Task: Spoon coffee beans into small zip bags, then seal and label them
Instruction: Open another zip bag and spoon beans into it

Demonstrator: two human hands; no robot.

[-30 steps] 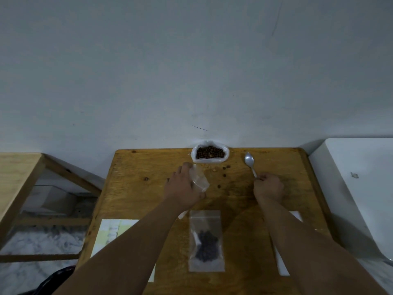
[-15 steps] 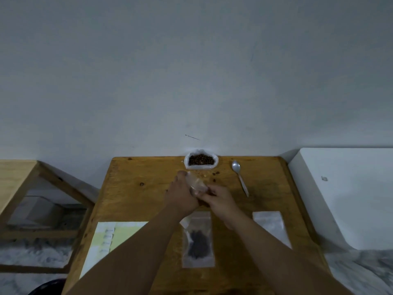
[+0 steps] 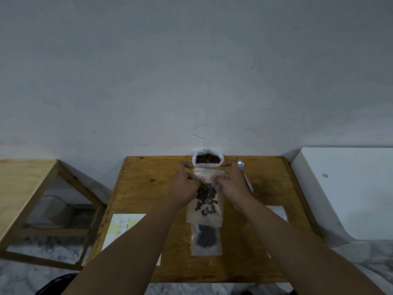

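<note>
I hold a small clear zip bag (image 3: 205,206) with coffee beans in it, hanging upright over the wooden table (image 3: 148,188). My left hand (image 3: 184,184) pinches its top left corner and my right hand (image 3: 230,183) its top right corner. Behind the bag's mouth stands a white bag of coffee beans (image 3: 208,159) at the table's far edge. A metal spoon (image 3: 244,173) lies to its right, free of my hands. A second filled zip bag (image 3: 205,239) lies flat on the table near me, partly hidden by the held one.
A sheet of labels (image 3: 122,226) lies at the table's left front. An empty zip bag (image 3: 278,211) lies to the right, partly under my right forearm. A white box-like surface (image 3: 344,188) stands right of the table, a wooden frame table (image 3: 25,188) left.
My right hand left the spoon on the table and came to the zip bag. Both hands now hold the bag spread open by its top corners, with beans hanging inside.
</note>
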